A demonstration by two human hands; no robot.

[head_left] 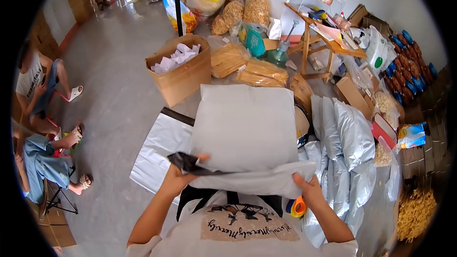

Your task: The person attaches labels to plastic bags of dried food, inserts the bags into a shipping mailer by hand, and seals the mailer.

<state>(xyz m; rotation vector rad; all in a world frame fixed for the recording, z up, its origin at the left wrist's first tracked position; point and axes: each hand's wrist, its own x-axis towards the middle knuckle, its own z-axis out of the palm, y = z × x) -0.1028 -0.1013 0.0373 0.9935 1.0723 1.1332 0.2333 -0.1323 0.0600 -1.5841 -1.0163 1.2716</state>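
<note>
A large light-grey plastic mailing bag lies flat in front of my body, its near edge raised toward me. My left hand pinches the near left corner, where the black inner side shows. At the near right corner, my right hand grips the bag between thumb and fingers. Partly under the bag on the left is a stack of white mailing bags with a dark edge. A roll of tape with an orange core sits beside my right wrist.
Filled silver bags lie to the right. Beyond the grey bag stand a cardboard box with crumpled paper and a wooden stool holding small items. Two people sit at the left. A black pole rises behind the box.
</note>
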